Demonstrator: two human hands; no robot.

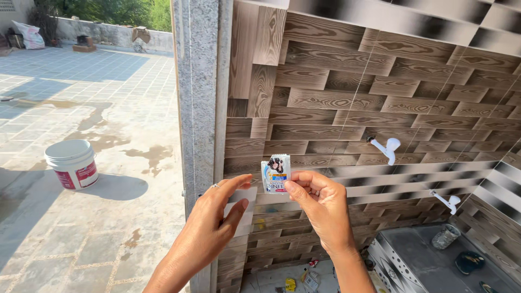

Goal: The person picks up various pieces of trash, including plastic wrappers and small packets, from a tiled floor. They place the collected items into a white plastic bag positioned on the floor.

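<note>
The right hand (323,209) pinches a small sachet (275,174) between its fingers against the tiled wall (336,92); the left hand (214,222) hovers beside, fingers open, near 2 white taps (388,147).

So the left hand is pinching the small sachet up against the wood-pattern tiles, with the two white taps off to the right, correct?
Not quite: the head view shows the right hand pinching the small sachet between thumb and fingers. The left hand is open beside it, touching nothing clearly. The rest stands: the sachet is held up before the wood-pattern tiles, with the two white taps off to the right.
</note>
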